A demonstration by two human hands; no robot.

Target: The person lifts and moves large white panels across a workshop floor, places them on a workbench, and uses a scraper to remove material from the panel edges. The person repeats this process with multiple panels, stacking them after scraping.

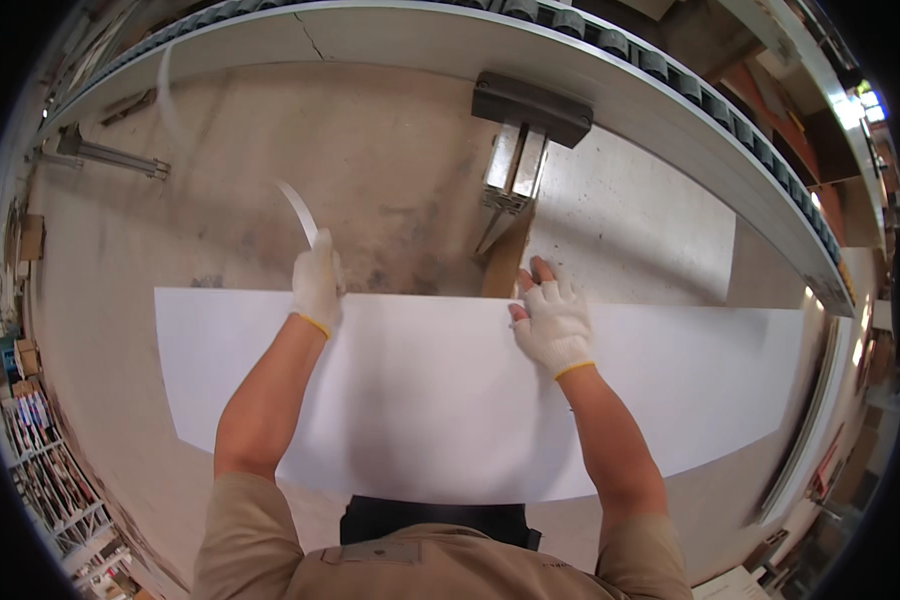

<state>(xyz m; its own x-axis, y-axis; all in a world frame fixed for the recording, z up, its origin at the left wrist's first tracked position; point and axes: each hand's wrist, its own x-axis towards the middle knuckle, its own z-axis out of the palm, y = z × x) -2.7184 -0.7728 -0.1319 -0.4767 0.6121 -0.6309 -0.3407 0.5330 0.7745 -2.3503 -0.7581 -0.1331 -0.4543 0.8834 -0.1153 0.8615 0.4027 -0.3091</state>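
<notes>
A large white panel (450, 400) spans the space in front of my body, its straight far edge running left to right. My left hand (317, 280), in a white knit glove with a yellow cuff, is closed at that edge, left of the middle. A thin white strip (298, 212) sticks up out of it and curves away to the left; the fingertips are partly hidden. Right of the middle, my right hand (555, 320) rests on the panel's far edge with fingers stretched and apart. Its glove leaves the fingertips bare.
A roller conveyor (610, 42) with a white side rail arches across the far side. Beneath it stands a metal leg with a dark block (530, 108). Another white sheet (635, 215) lies on the floor beyond my right hand. Shelving (65, 470) lines the left.
</notes>
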